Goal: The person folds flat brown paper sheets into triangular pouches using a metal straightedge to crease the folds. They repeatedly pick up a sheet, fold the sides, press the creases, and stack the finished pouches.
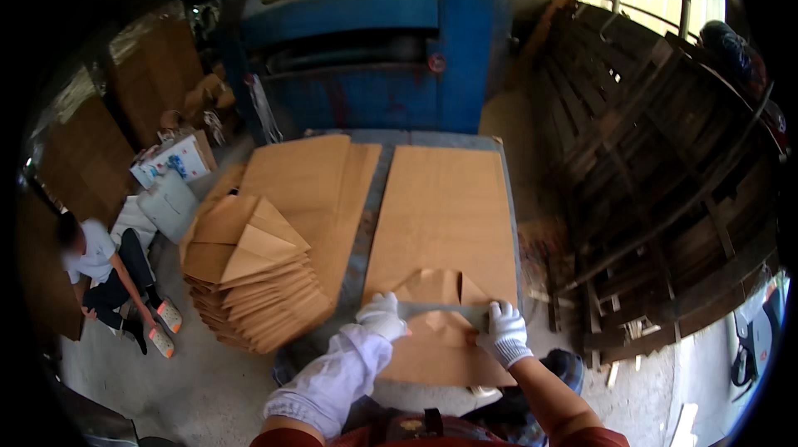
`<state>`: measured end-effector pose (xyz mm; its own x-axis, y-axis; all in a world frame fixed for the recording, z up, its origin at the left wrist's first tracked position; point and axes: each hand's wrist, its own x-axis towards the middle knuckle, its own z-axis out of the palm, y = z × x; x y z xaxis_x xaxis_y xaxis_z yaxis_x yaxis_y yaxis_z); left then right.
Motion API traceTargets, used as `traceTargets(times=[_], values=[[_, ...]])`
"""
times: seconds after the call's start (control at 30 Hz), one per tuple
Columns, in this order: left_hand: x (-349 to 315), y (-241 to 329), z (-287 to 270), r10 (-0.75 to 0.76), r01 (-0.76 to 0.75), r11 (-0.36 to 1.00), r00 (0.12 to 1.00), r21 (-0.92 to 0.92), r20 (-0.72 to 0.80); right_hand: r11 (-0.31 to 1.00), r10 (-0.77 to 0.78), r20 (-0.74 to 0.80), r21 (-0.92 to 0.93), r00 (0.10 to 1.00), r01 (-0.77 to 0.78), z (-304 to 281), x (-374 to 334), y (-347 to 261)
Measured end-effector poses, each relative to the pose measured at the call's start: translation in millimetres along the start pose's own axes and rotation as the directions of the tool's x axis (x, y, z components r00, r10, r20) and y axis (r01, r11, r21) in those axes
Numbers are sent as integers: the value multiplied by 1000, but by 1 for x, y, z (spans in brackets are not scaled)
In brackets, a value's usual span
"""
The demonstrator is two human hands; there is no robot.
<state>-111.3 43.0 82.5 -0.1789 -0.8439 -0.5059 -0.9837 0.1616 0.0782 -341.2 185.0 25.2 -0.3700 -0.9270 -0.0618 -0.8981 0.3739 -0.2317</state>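
Observation:
In front of me a flat brown kraft paper bag lies lengthwise, with its near end opened into folded flaps. My left hand, in a white glove with a pale sleeve above it, grips the left edge of that end. On the opposite edge my right hand, in a white knit glove, is closed with its fingertips partly hidden by the paper. To the left sits a fanned pile of paper bags with folded ends, resting partly over flat brown sheets.
A blue machine stands behind the grey worktable. Wooden pallets lean along the right side. At the left a person sits low near a white jug and stacked brown cardboard.

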Motion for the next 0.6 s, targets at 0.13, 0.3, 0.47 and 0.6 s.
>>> traceTargets(times=[0.13,0.3,0.47,0.6], values=[[26,20,-19,148,-146,982,989,117,-11,989,49,128,-142,991,-31,-30,25,-11],[44,17,-17,148,-150,987,988,59,38,974,140,325,-214,935,-72,-36,61,-17],[83,-8,46,666,-630,743,728,227,-160,989,-146,39,7,988,146,-3,44,-15],[65,-25,97,848,-762,530,471,372,-244,829,-558,-89,-105,825,549,47,20,30]])
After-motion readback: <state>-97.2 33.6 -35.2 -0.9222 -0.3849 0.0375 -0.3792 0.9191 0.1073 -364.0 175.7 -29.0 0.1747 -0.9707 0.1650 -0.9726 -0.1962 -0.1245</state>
